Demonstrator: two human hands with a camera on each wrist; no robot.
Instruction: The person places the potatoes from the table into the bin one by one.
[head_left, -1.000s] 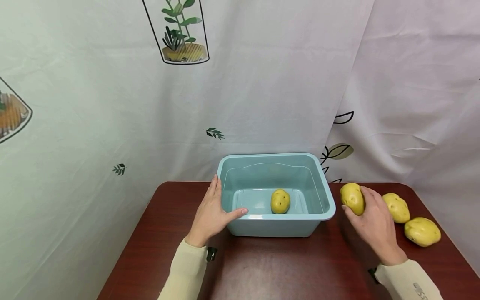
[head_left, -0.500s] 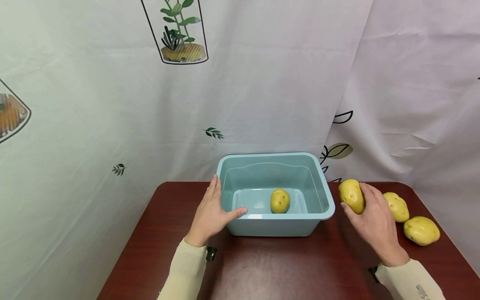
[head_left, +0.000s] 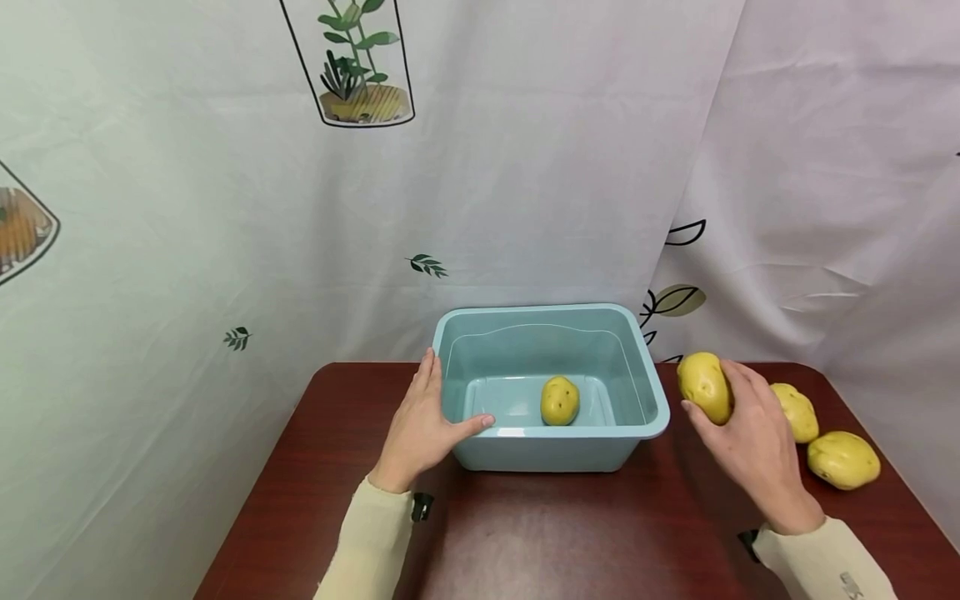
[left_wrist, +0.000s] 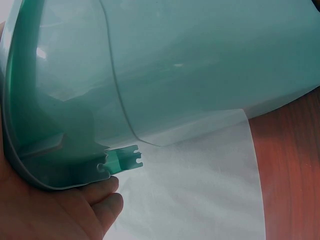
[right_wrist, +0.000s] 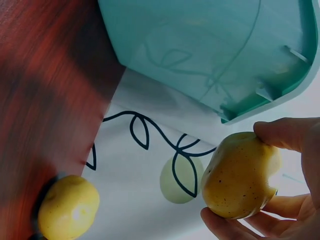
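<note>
A light blue plastic basin [head_left: 540, 455] stands mid-table with one yellow potato [head_left: 560, 401] on its floor. My left hand [head_left: 420, 427] rests on the basin's near left corner, fingers straight along the left side and thumb over the front rim. In the left wrist view, fingertips [left_wrist: 109, 202] show just below the rim. To the right of the basin, my right hand [head_left: 753, 442] holds another potato [head_left: 704, 387] up between thumb and fingers. The right wrist view shows that held potato [right_wrist: 240, 177] in the air, near the basin's corner [right_wrist: 280, 95].
Two more potatoes lie on the dark red-brown table [head_left: 525, 533], one behind my right hand [head_left: 798, 412] and one nearer the right edge [head_left: 843, 460]. A pale cloth [head_left: 540, 192] printed with plants hangs behind and beside the table.
My right hand has raised the potato slightly while staying right of the basin. The left hand and the basin have kept their place.
</note>
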